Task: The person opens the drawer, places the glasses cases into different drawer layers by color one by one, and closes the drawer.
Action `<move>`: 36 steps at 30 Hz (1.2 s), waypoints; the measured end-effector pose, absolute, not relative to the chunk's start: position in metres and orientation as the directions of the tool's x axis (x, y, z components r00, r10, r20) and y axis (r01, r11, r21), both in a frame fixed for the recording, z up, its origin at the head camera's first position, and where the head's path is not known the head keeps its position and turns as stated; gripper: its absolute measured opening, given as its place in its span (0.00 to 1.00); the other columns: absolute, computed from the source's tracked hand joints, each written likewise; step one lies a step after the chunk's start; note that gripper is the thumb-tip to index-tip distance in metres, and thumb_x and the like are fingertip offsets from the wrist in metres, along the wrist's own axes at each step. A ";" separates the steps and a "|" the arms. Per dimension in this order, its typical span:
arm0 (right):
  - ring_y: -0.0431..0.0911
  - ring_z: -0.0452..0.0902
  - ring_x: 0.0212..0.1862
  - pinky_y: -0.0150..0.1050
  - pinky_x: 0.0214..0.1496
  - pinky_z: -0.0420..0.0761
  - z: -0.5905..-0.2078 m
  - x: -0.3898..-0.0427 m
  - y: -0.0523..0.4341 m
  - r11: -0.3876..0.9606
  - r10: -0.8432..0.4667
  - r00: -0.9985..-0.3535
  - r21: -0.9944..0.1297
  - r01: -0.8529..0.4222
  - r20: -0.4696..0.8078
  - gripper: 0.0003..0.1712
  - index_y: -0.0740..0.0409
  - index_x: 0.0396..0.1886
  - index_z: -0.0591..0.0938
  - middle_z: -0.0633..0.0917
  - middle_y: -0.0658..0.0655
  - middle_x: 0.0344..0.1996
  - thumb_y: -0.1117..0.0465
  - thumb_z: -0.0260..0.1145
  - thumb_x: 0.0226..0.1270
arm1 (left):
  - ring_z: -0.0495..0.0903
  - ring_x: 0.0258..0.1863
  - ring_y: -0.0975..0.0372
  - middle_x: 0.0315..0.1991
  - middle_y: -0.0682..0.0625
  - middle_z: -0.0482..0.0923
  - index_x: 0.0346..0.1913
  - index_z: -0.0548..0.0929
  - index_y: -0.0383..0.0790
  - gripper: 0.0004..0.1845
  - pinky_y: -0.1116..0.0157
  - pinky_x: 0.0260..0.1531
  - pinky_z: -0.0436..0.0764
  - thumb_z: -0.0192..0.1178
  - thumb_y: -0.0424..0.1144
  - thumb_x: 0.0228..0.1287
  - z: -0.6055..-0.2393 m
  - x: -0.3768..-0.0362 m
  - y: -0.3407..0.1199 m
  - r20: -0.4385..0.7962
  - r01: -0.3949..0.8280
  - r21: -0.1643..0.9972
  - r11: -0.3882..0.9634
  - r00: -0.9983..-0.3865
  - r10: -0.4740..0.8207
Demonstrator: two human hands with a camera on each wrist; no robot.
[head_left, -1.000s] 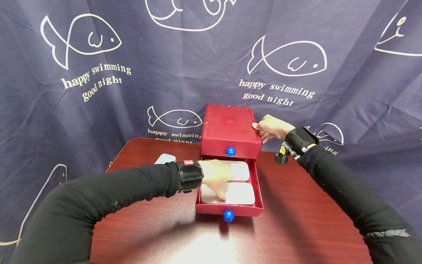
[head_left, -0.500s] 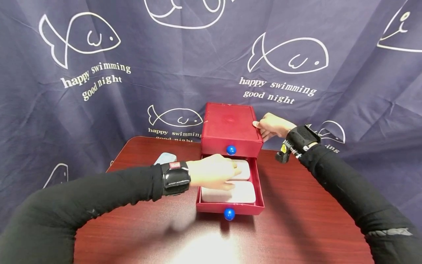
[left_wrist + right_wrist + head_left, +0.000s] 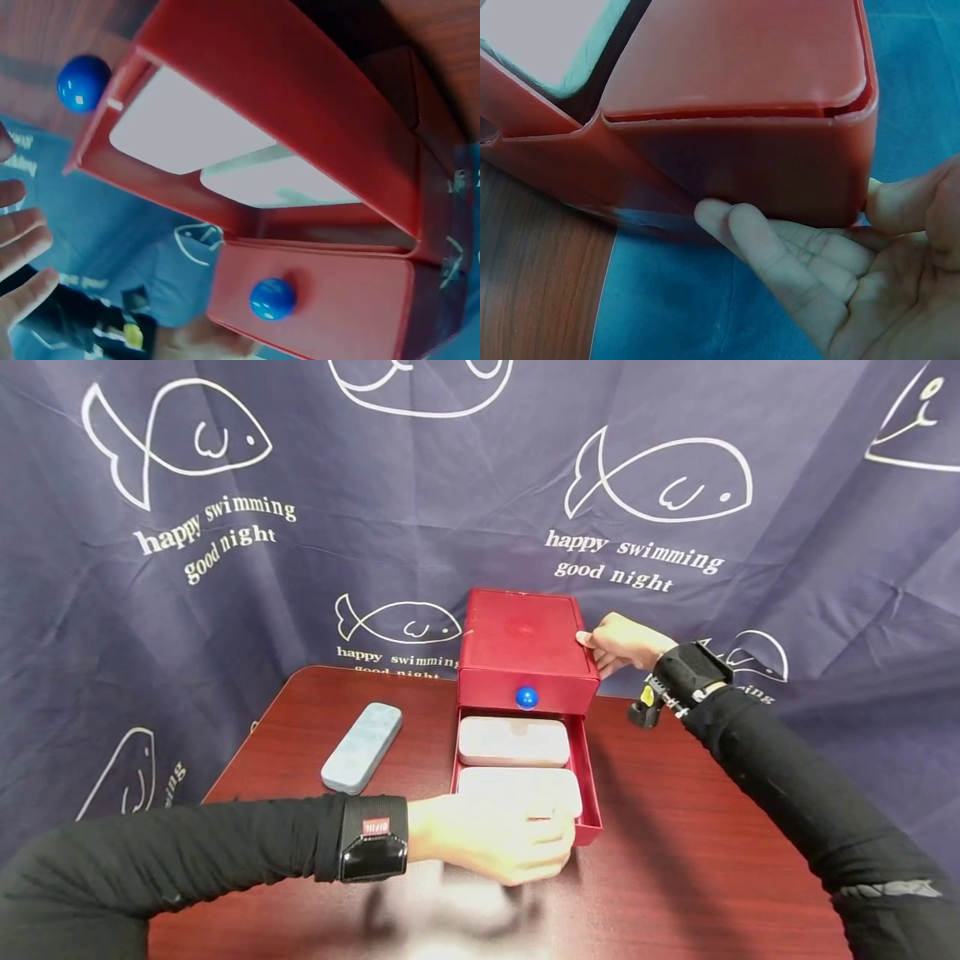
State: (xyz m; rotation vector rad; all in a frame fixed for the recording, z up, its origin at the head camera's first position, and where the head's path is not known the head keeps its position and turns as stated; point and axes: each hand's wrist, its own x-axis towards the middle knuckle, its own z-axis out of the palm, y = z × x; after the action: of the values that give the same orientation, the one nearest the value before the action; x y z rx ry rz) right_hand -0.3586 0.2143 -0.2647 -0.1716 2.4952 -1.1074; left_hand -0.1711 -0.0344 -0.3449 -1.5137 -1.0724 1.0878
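Observation:
A red two-drawer box (image 3: 523, 639) stands at the back of the table. Its lower drawer (image 3: 589, 785) is pulled out and holds two white cases, one at the rear (image 3: 513, 742) and one at the front (image 3: 517, 783). My left hand (image 3: 506, 850) hovers in front of the drawer's front panel and hides the lower knob in the head view. In the left wrist view the lower blue knob (image 3: 82, 82) is free, and my fingers (image 3: 19, 232) hang relaxed away from it. My right hand (image 3: 618, 643) presses straight fingers (image 3: 735, 229) against the box's right side (image 3: 765, 161).
A blue-grey oblong case (image 3: 362, 747) lies on the dark red table (image 3: 675, 860) left of the box. The upper drawer is closed, with its blue knob (image 3: 527, 697) facing me. A blue fish-print cloth (image 3: 225, 527) hangs behind the table.
My left hand has come out of the drawer, off the front white case, and moved toward me in front of the drawer. The blue-grey case is now uncovered. The right hand stayed put.

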 end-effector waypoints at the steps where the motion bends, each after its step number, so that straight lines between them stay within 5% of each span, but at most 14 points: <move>1: 0.45 0.85 0.30 0.43 0.40 0.90 -0.265 -0.359 0.214 0.677 -0.270 -0.911 -0.735 0.051 -0.312 0.22 0.78 0.49 0.78 0.87 0.57 0.29 0.58 0.51 0.80 | 0.77 0.56 0.61 0.55 0.50 0.79 0.57 0.76 0.37 0.21 0.72 0.59 0.74 0.37 0.23 0.70 -0.348 -0.168 -0.034 -0.136 0.133 -0.977 -0.169 0.229 0.964; 2: 0.45 0.85 0.30 0.43 0.40 0.90 -0.265 -0.359 0.214 0.674 -0.270 -0.911 -0.737 0.053 -0.312 0.22 0.78 0.49 0.78 0.88 0.57 0.29 0.58 0.51 0.80 | 0.77 0.54 0.66 0.53 0.56 0.79 0.55 0.78 0.45 0.20 0.68 0.56 0.78 0.40 0.26 0.71 -0.351 -0.163 -0.033 -0.119 0.099 -0.985 -0.144 0.223 0.968; 6: 0.46 0.85 0.30 0.43 0.40 0.90 -0.266 -0.359 0.214 0.667 -0.269 -0.913 -0.744 0.052 -0.306 0.23 0.79 0.51 0.78 0.88 0.58 0.29 0.59 0.51 0.81 | 0.78 0.48 0.61 0.44 0.55 0.80 0.47 0.81 0.49 0.18 0.64 0.47 0.80 0.40 0.32 0.73 -0.360 -0.153 -0.028 -0.027 0.432 -0.889 -0.154 0.285 0.958; 20: 0.45 0.85 0.30 0.42 0.39 0.90 -0.266 -0.359 0.214 0.670 -0.269 -0.913 -0.741 0.053 -0.308 0.23 0.79 0.48 0.78 0.87 0.56 0.27 0.59 0.50 0.81 | 0.75 0.43 0.64 0.40 0.59 0.75 0.36 0.85 0.58 0.19 0.67 0.39 0.75 0.44 0.36 0.72 -0.380 -0.150 -0.030 -0.113 0.472 -0.863 -0.183 0.172 0.979; 29: 0.45 0.85 0.29 0.42 0.39 0.90 -0.266 -0.360 0.215 0.665 -0.274 -0.913 -0.745 0.048 -0.303 0.23 0.79 0.50 0.78 0.88 0.58 0.29 0.58 0.52 0.80 | 0.74 0.38 0.65 0.36 0.59 0.75 0.30 0.82 0.56 0.20 0.69 0.34 0.71 0.42 0.30 0.66 -0.389 -0.159 -0.031 0.006 0.531 -0.842 -0.095 0.184 0.983; 36: 0.45 0.86 0.30 0.43 0.40 0.90 -0.267 -0.362 0.216 0.670 -0.276 -0.908 -0.740 0.054 -0.316 0.23 0.79 0.50 0.79 0.89 0.58 0.29 0.58 0.52 0.81 | 0.75 0.36 0.65 0.38 0.59 0.77 0.34 0.83 0.55 0.19 0.70 0.32 0.70 0.42 0.32 0.67 -0.401 -0.163 -0.028 0.094 0.561 -0.827 -0.026 0.185 0.978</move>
State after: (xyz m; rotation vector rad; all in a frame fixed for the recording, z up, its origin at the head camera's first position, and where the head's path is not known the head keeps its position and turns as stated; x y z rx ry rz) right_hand -0.3615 0.2158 -0.2668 -0.1732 2.4813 -1.1189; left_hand -0.1628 -0.0282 -0.4010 -1.6893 -1.4735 0.6822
